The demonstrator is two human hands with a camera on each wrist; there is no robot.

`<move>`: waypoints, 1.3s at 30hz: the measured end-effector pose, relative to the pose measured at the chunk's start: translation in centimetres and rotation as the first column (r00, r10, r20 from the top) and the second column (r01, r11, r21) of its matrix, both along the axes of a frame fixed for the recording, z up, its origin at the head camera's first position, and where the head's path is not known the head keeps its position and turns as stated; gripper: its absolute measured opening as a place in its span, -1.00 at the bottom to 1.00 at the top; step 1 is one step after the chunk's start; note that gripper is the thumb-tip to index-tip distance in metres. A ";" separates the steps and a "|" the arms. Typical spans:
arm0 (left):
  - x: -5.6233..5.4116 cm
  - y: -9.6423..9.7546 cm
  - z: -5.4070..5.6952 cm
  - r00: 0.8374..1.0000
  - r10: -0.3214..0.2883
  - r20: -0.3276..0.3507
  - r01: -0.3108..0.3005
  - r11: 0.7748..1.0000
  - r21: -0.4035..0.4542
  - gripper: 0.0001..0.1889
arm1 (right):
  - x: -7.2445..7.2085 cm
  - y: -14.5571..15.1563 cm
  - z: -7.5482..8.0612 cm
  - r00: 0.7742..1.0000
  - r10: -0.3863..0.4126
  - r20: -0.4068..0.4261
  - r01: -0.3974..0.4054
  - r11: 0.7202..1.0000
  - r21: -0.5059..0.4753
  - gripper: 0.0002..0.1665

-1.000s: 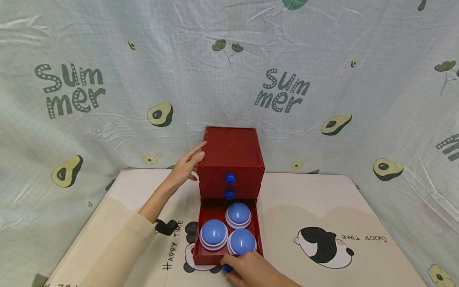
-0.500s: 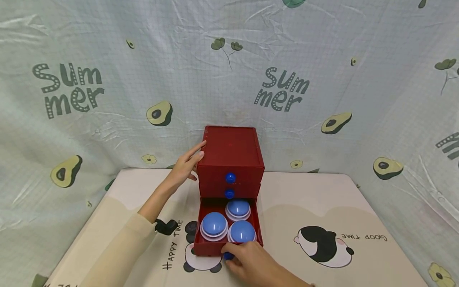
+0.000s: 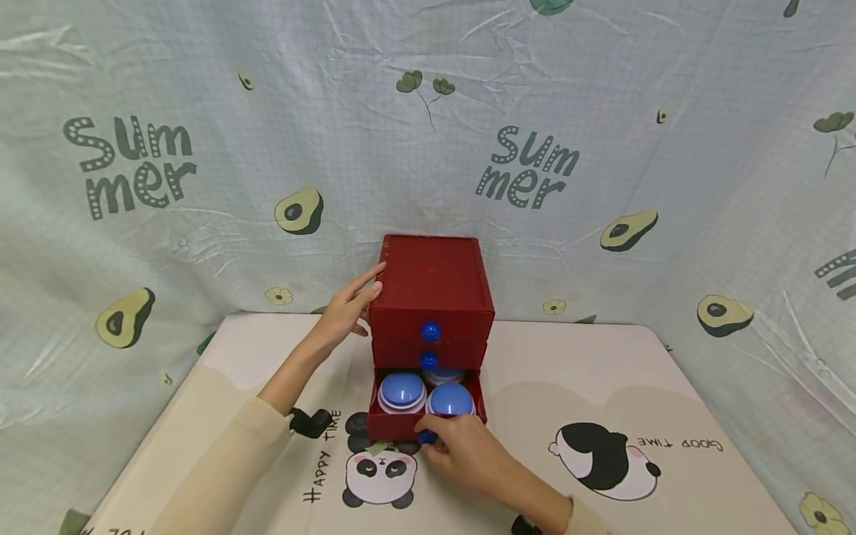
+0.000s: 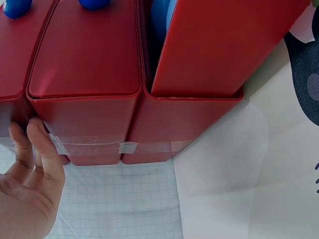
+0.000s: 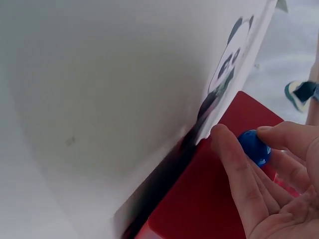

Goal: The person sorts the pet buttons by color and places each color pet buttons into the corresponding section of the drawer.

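Note:
A red cabinet (image 3: 431, 275) with three stacked drawers stands on the table in the head view. Its bottom drawer (image 3: 391, 426) sticks partly out at the front. Inside are three domes with white bases: a left blue dome (image 3: 403, 389), a right blue dome (image 3: 451, 400) and a rear blue dome (image 3: 444, 374), mostly hidden under the drawer above. My right hand (image 3: 464, 449) pinches the drawer's round blue knob (image 5: 254, 148) between thumb and fingers. Against the cabinet's upper left side rests my left hand (image 3: 342, 316), fingers extended; its fingertips also meet the red wall in the left wrist view.
The upper two drawers are closed, each with a blue knob (image 3: 431, 331) in front. A patterned cloth (image 3: 428, 163) hangs right behind the cabinet. Panda drawings (image 3: 381, 475) decorate the pale tabletop (image 3: 521, 475). Clear tape (image 4: 94, 144) runs along the cabinet's side.
The bottom drawer has slid inward, with my right hand moving forward on its knob. The rear dome has gone mostly under the middle drawer. My left hand has stayed in place.

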State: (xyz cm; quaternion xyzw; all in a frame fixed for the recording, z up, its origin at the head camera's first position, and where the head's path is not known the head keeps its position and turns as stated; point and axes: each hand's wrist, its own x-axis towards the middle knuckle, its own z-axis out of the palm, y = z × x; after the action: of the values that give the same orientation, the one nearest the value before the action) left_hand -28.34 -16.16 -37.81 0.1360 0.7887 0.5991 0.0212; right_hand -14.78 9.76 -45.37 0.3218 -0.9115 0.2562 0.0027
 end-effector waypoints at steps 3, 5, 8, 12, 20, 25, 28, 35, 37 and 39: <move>0.0 0.0 0.0 1.000 -0.001 0.004 0.001 1.000 0.003 -0.42 | -0.9 0.0 -0.1 0.999 -0.016 -0.029 0.016 1.000 -0.006 -0.76; 0.0 0.0 -0.1 1.000 -0.002 0.005 0.002 1.000 0.003 -0.42 | -1.5 -0.1 -0.3 0.999 -0.029 -0.046 0.029 1.000 -0.010 -0.76; -0.1 0.0 -0.1 1.000 -0.001 0.009 0.001 1.000 0.002 -0.42 | -2.4 -0.2 -0.5 0.997 -0.048 -0.059 0.047 0.999 -0.019 -0.76; -0.1 0.1 -0.1 1.000 0.001 0.011 -0.001 1.000 0.004 -0.43 | -3.3 -0.4 -0.7 0.996 -0.068 -0.062 0.066 0.998 -0.023 -0.76; 0.0 0.1 -0.1 1.000 0.001 0.012 -0.001 1.000 0.001 -0.43 | -4.9 -0.7 -1.3 0.992 -0.114 -0.063 0.111 0.993 -0.047 -0.76; 0.0 0.0 -0.1 1.000 0.000 0.011 0.000 1.000 0.002 -0.43 | -5.7 -1.0 -1.7 0.988 -0.138 -0.076 0.134 0.989 -0.064 -0.77; 0.0 0.0 0.0 1.000 -0.003 0.008 0.003 1.000 0.004 -0.43 | -6.0 -1.1 -1.8 0.986 -0.152 -0.070 0.146 0.987 -0.073 -0.75; 0.0 -0.1 -0.1 1.000 -0.001 0.008 0.001 1.000 0.001 -0.44 | -6.6 -1.1 -2.0 0.984 -0.173 -0.031 0.169 0.980 -0.106 -0.73; 0.0 -0.1 -0.2 1.000 -0.005 0.005 0.005 1.000 -0.014 -0.44 | -6.5 -0.8 -2.0 0.988 -0.156 0.003 0.155 0.982 -0.108 -0.70; 0.0 -0.1 -0.1 1.000 -0.009 -0.002 0.009 0.999 -0.034 -0.44 | -6.4 -0.4 -1.7 0.991 -0.125 0.054 0.130 0.987 -0.099 -0.63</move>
State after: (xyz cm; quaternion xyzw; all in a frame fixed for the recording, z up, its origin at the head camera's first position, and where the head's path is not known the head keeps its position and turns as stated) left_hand -28.32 -16.24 -37.94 0.1397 0.7981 0.5856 0.0253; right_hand -21.16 9.40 -47.12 0.2561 -0.9157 0.3095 0.0140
